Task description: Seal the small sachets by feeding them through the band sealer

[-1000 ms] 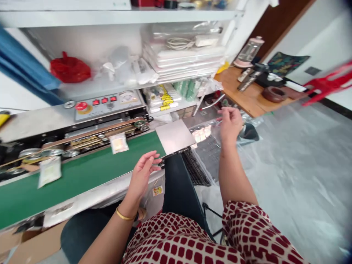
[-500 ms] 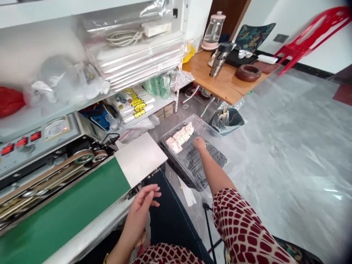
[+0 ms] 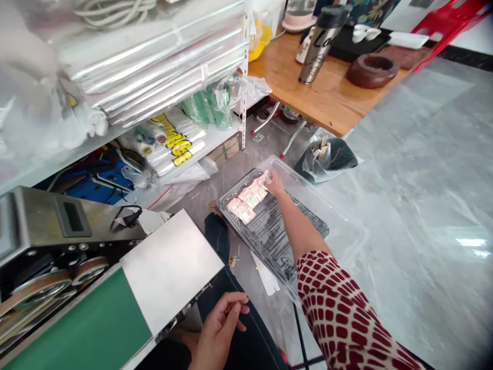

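Small pinkish printed packets (image 3: 252, 195) lie in an overlapping row along the left side of a clear plastic tub (image 3: 269, 252) with a dark ribbed bottom. My right hand (image 3: 274, 185) reaches into the tub at the far end of that row. Its fingers are closed around the end packet, though the fingertips are partly hidden. My left hand (image 3: 225, 318) hovers over my thigh near the machine's metal plate (image 3: 173, 272). Loosely bent, its fingers stay apart and hold nothing.
A belt machine with a green surface (image 3: 84, 329) stands at left. Shelves with stacked plastic bags (image 3: 165, 67) rise above it. Beyond the tub are a waste bin (image 3: 335, 162) and a wooden table (image 3: 335, 110) carrying a tumbler (image 3: 319, 51). A thin black stand leg (image 3: 300, 334) is near me.
My right hand has moved from the tub's middle to the far end of the packet row. The view has shifted closer. My left hand now appears lower and further right, still empty.
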A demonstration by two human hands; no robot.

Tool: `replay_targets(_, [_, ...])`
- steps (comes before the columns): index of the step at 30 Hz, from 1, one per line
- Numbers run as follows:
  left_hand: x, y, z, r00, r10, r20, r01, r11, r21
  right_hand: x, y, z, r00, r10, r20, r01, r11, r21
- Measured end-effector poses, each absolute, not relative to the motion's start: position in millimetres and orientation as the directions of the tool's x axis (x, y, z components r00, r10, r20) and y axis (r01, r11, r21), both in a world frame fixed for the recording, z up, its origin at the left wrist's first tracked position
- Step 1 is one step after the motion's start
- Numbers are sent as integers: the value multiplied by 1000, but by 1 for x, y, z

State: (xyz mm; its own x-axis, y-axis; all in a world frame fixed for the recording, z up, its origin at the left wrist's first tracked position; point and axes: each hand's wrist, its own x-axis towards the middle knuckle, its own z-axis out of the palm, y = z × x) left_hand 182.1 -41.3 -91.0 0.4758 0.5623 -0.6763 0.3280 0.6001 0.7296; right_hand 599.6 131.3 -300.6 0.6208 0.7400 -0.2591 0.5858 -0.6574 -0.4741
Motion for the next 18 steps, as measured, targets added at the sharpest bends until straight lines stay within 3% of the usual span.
replay_targets(4, [188,-36,-97,457,532,-713,314,653,689,599,128,-307,623,719,-308,579,-688,-438])
replay_targets(8, [192,-33,-98,467,500,-729,337,662,669,593,125,-306,628,738,-247,616,-665,-423])
replay_targets(18, [191,-32,-99,464,487,-740,331,679,655,611,102,-303,538,830,-146,669,-526,-526])
